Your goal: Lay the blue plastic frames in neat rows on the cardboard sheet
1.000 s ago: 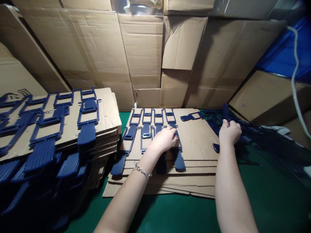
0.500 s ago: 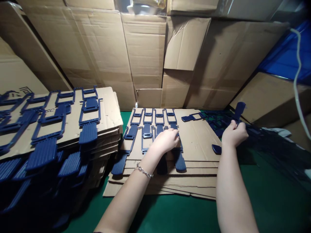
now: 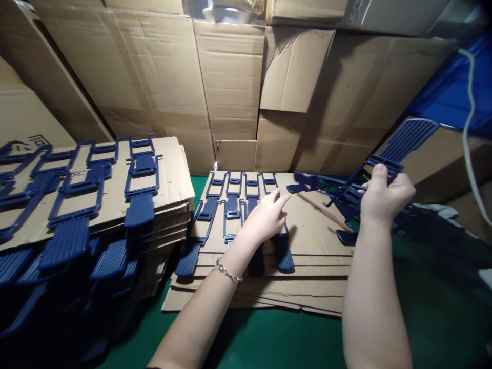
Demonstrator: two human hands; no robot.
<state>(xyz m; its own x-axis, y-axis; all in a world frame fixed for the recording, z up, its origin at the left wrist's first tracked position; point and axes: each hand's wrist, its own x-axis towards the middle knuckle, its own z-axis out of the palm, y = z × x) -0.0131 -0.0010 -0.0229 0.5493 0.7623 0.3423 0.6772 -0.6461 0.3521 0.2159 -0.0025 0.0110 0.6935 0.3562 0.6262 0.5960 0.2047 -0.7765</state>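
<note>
1. Right hand [image 3: 385, 197], in the head view, is closed around a dark blue ribbed plastic strap piece [image 3: 388, 154], which is held lifted and tilted above the loose heap of dark blue plastic pieces [image 3: 434, 230] on the green table surface [image 3: 288, 338]
2. Left hand [image 3: 265, 218] is seen open, fingers stretched toward the right, held over the row of dark blue plastic pieces [image 3: 240, 205] on the flat brown cardboard sheet [image 3: 315, 225]; nothing is gripped by it
3. Four pieces are already laid side by side on the left part of that sheet, while its right part is bare, so the layer is judged roughly half filled; the heap at the right is far from used up
4. A taller stack of brown cardboard layers [image 3: 169, 205] loaded with blue pieces is seen at the left, judged finished
5. Against the earlier frames, the right hand has been raised and the piece pulled clear of the heap; the left hand, formerly pressed down on the row, has been opened and lifted
</note>
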